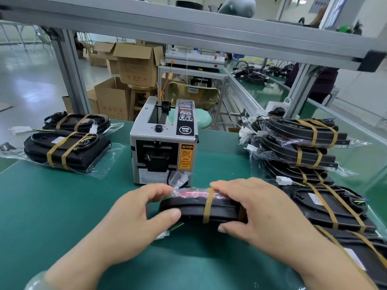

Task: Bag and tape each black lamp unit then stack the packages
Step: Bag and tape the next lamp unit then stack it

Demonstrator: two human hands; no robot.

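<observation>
A bagged black lamp unit (194,209) stands on edge on the green table (52,206), with a tan tape strip around it and its clear bag bunched on top. My left hand (134,218) grips its left end, thumb on the front and fingers over the top. My right hand (257,212) grips its right end the same way. Right behind it stands the grey tape dispenser (165,141). Two taped packages (65,149) lie at the left. A stack of taped packages (301,143) rises at the right.
More taped packages (328,208) lie flat at the near right. An aluminium frame post (71,74) stands at the back left, and cardboard boxes (136,63) sit beyond the table. A person (320,80) stands at the far right bench.
</observation>
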